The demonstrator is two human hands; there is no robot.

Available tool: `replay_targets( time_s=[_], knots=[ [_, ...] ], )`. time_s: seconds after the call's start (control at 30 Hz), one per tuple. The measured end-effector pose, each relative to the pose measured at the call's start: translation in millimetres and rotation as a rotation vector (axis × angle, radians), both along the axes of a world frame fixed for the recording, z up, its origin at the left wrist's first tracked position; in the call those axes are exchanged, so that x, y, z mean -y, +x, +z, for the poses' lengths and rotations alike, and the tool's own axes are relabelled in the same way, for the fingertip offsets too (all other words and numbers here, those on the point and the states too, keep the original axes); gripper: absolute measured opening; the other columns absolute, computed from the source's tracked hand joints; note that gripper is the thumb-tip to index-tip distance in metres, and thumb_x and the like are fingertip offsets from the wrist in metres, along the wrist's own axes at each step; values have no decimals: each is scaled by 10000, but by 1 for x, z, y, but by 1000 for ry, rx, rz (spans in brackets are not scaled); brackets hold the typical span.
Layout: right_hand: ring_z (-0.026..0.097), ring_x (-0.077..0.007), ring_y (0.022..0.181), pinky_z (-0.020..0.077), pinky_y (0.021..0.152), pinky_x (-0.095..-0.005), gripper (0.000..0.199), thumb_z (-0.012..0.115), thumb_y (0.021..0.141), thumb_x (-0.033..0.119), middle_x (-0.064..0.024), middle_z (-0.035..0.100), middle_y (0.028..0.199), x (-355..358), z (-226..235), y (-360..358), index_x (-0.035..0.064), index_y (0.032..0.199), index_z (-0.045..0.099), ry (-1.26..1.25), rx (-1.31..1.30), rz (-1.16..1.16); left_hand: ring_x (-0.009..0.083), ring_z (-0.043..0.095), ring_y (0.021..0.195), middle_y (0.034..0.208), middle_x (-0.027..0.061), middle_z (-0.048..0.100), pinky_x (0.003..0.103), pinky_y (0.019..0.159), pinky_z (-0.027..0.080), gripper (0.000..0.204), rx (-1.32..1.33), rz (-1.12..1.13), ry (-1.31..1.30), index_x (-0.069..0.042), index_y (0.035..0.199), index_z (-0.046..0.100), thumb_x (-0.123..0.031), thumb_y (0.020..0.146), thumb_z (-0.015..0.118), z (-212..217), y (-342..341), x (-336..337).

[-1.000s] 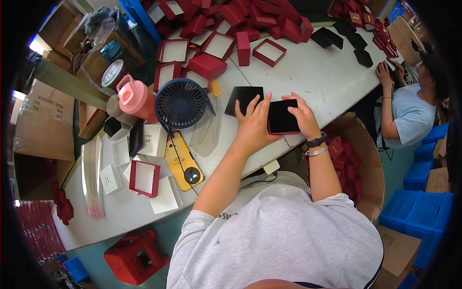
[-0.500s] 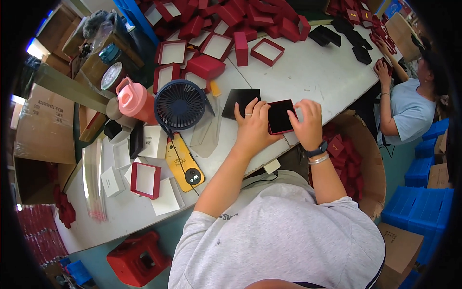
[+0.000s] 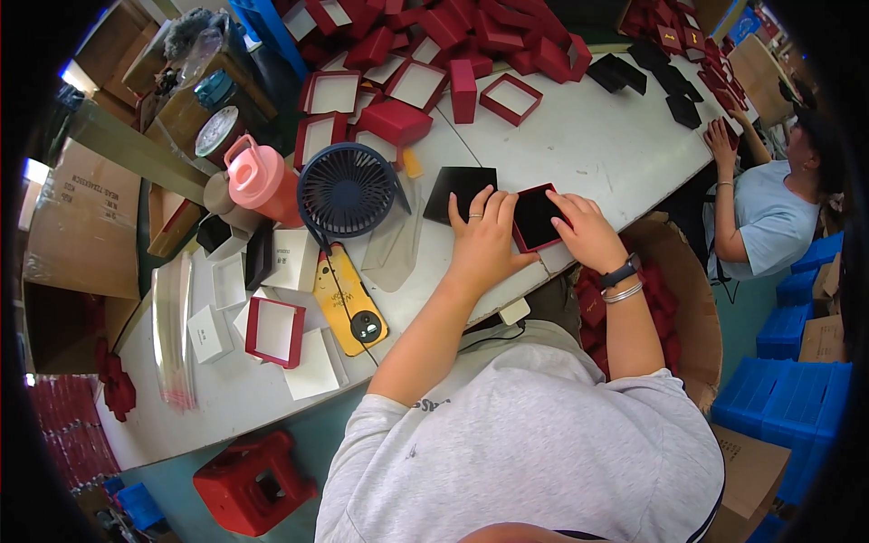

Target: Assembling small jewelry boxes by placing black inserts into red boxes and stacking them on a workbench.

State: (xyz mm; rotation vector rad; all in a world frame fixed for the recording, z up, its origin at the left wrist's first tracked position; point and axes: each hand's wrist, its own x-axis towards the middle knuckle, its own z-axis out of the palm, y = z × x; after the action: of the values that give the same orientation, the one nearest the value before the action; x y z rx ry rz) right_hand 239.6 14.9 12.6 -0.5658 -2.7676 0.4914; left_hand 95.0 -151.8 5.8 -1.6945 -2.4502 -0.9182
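Note:
A shallow red box with a black lining lies tilted at the table's front edge. My left hand holds its left side, the thumb along the near corner. That hand's fingertips also reach over a black square piece lying just left of the box. At the right wall my right hand grips the box, with fingertips bent over the rim onto the black lining. The undersides of both hands are hidden.
A dark blue fan, pink jug and yellow phone stand or lie to the left. Red boxes are heaped at the back. A carton of red pieces is at my right; a co-worker sits beyond.
My right hand has come down onto the box's right side; its fingers, raised and curled before, now reach over the rim. The left hand keeps its place. The view has shifted slightly.

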Motion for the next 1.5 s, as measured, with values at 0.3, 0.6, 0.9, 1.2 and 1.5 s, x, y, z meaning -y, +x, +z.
replay_targets(
  time_s=[0.3,0.6,0.9,1.2,1.5],
  knots=[
    [611,-369,1011,528,848,-470,288,626,886,244,-169,640,1120,-54,10,-9,67,1111,645,289,188,-334,309,358,1377,1393,96,479,634,1117,149,917,10,-14,32,-108,1375,466,-457,621,853,-3,-6,4],
    [555,-373,1157,455,997,-418,375,655,864,158,-198,584,1270,-85,14,-107,50,1223,636,116,-264,12,381,377,1320,1438,239,375,564,1089,203,880,53,469,76,-82,1411,406,-382,697,825,-12,-27,2],
    [474,-361,1213,343,978,-712,246,631,850,306,-68,598,1174,-75,-9,-139,146,1021,708,106,169,-166,421,381,1318,1462,248,353,489,1095,320,857,158,206,448,-58,1410,402,-195,670,813,2,-22,5],
    [553,-337,1165,425,1015,-412,218,674,836,130,-99,686,1116,-49,20,-2,36,1030,712,-217,64,448,402,356,1367,1496,191,351,457,1111,358,901,341,-266,244,-57,1442,374,-164,666,818,10,-3,0],
    [579,-97,886,457,812,-234,531,662,928,138,-56,653,936,21,28,18,42,1405,450,-788,-379,-63,379,359,1385,1517,202,344,470,1137,303,933,33,-367,231,-76,1431,411,-264,634,857,11,5,-8]
  ],
)
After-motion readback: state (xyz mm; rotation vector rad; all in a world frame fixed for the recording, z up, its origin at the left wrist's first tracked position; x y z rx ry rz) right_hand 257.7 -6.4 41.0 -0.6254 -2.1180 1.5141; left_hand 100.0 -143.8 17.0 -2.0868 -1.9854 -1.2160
